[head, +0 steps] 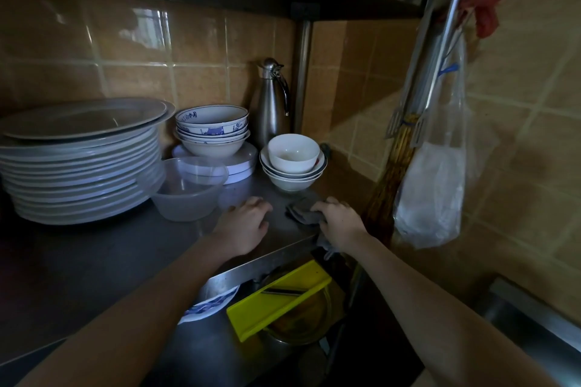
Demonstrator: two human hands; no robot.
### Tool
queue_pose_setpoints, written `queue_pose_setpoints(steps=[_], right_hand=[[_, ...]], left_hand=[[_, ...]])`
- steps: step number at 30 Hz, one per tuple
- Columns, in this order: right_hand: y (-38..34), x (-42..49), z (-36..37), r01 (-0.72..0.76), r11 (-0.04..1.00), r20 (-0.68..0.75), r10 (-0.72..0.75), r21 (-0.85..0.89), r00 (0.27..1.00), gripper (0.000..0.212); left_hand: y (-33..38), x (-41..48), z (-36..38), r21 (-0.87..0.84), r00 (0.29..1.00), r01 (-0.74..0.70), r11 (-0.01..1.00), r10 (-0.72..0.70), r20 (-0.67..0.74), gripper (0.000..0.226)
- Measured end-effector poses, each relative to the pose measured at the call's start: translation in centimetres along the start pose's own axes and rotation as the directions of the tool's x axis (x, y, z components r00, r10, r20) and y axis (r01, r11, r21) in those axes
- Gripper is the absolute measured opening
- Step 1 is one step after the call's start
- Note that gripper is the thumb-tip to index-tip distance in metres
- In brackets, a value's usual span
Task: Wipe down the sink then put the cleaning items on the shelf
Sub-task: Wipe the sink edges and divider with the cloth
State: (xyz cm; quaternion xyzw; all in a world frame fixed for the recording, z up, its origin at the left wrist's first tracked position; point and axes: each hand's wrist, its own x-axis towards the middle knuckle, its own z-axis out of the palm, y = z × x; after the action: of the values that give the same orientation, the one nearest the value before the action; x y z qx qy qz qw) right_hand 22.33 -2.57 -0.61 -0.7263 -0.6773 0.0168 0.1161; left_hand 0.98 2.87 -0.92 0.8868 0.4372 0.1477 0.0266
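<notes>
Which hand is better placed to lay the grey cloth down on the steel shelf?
Right: the right hand grips the grey cloth at the shelf corner; the left hand rests beside it, empty.

left grip (248, 223): palm down, fingers relaxed | right grip (339, 220): fingers curled round cloth (301, 214) | both arms extended

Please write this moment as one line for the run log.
step: cloth onto shelf | left hand: rests on shelf | right hand: grips grey cloth at shelf edge, beside stacked white bowls
</notes>
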Motion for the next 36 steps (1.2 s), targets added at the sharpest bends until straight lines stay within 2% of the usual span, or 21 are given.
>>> queue_pose_setpoints(steps=[7,11,16,21,26,36], right_hand=[[1.2,-3.1,0.3,-0.002,0.990,-0.093,0.016,0.144,0.995,0.035],[2.7,-5.9,-0.1,-0.036,0.968,-0.134,0.071,0.247,0.988,0.034],[5.4,-10.7,-0.6,-0.091,0.966,-0.147,0.129,0.240,0.981,0.033],[8.4,-16.0,-0.2,-0.134,0.955,-0.141,0.176,0.265,0.974,0.038],[11.1,-21.0,0.8,-0.232,0.935,-0.078,0.262,0.268,0.962,0.039],[14.1,-28.7,3.9,-0.325,0.896,-0.089,0.366,0.301,0.926,0.037]], left_hand=[[2.0,-0.7,0.3,-0.048,0.999,-0.040,0.998,0.039,-0.017,0.037],[4.2,-1.5,0.8,-0.109,0.997,-0.068,0.992,0.070,0.011,0.037],[7.4,-2.7,1.7,-0.099,0.990,-0.138,0.986,0.139,0.011,0.033],[10.5,-4.0,3.2,-0.115,0.989,-0.141,0.983,0.145,0.024,0.036],[13.7,-6.5,6.0,-0.118,0.974,-0.176,0.977,0.190,0.123,0.037],[17.2,-11.8,11.9,-0.122,0.942,-0.187,0.975,0.214,0.259,0.035]])
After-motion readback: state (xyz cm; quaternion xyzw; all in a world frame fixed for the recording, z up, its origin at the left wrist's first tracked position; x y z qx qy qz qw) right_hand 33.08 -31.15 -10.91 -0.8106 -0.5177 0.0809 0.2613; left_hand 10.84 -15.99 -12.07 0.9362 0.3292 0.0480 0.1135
